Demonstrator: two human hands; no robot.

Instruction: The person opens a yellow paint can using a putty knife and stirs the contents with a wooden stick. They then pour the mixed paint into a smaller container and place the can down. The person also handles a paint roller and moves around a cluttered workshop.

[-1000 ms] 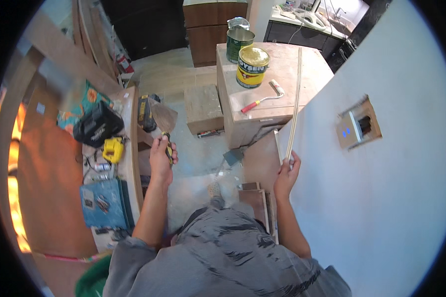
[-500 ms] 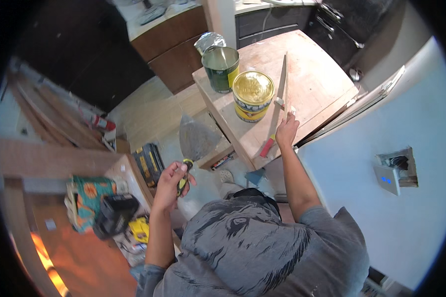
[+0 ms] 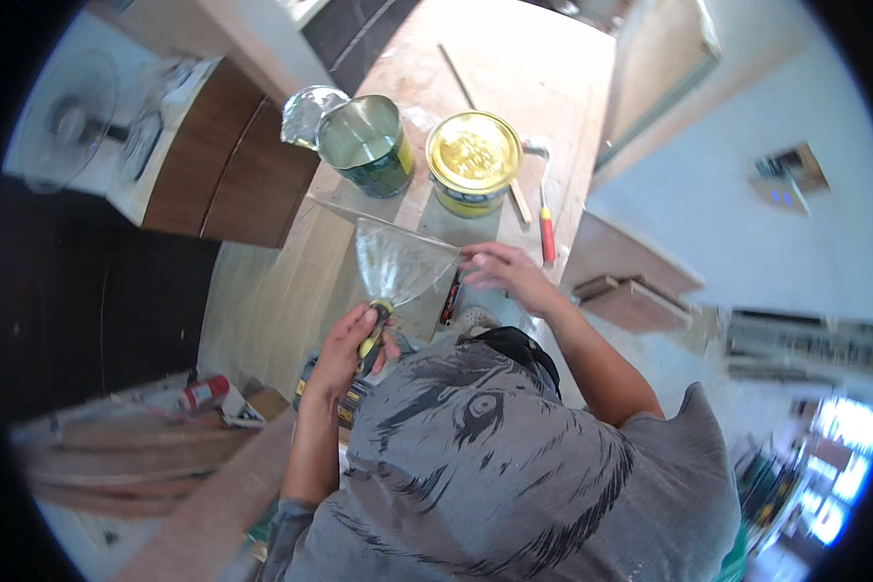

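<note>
My left hand [image 3: 344, 351] is wrapped round the black-and-yellow handle of a wide putty knife [image 3: 398, 262]. Its broad blade points up and away, smeared with whitish residue. Beside the blade's right corner is my right hand [image 3: 504, 272], fingers stretched out and slightly blurred. Whether the fingertips touch the blade, I cannot tell. Beyond the knife, an open green tin [image 3: 383, 175] has its foil seal [image 3: 310, 114] folded back. Right of it stands a closed tin with a gold lid [image 3: 473, 150]. A small paint roller frame with a red handle [image 3: 547, 233] lies farther right.
The tins stand on a pale wooden tabletop [image 3: 553, 78], with a thin wooden stick [image 3: 458, 76] lying behind the gold-lidded one. At left are a brown cabinet [image 3: 228, 160] and a fan [image 3: 68, 126]. Board offcuts [image 3: 640, 303] sit by the right wall; a red cylinder [image 3: 204, 392] lies lower left.
My right hand has left the stick and roller on the tabletop and moved left to the blade's corner. The putty knife is raised and turned to show its blade. My view has swung right.
</note>
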